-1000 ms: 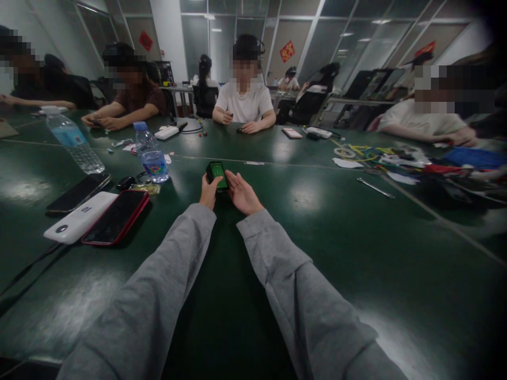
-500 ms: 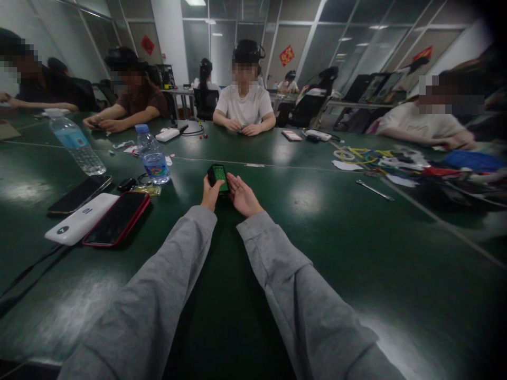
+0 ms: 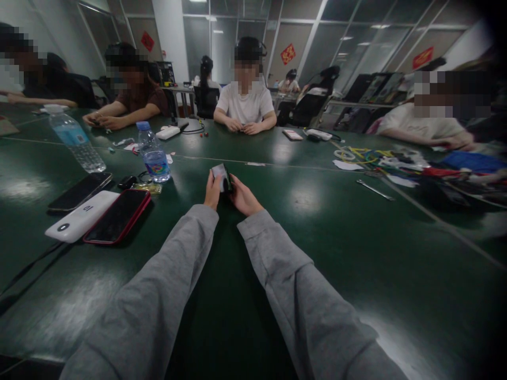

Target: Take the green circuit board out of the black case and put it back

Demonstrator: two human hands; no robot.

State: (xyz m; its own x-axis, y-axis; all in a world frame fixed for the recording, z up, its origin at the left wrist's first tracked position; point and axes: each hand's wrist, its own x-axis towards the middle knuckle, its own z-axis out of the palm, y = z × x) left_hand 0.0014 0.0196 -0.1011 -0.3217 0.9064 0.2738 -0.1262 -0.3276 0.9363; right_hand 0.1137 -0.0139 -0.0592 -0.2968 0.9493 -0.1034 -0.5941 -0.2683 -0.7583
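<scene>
A small black device [image 3: 222,177] with a pale, glaring face stands tilted up between my two hands above the dark green table [image 3: 325,227]. My left hand [image 3: 212,193] grips its left side, thumb along the edge. From the right, my right hand [image 3: 242,197] curls its fingers against the device. Both arms wear grey sleeves and reach straight ahead.
To the left lie a red-cased phone [image 3: 117,216], a white power bank [image 3: 81,216], a black phone [image 3: 79,191] and two water bottles [image 3: 153,154]. A metal wrench [image 3: 374,189] and a heap of coloured cables [image 3: 380,157] lie to the right. Several people sit around the table.
The device was lying flatter with a green screen showing; now it is tipped upright and its face glares pale. My right hand, open beside it before, has closed onto it.
</scene>
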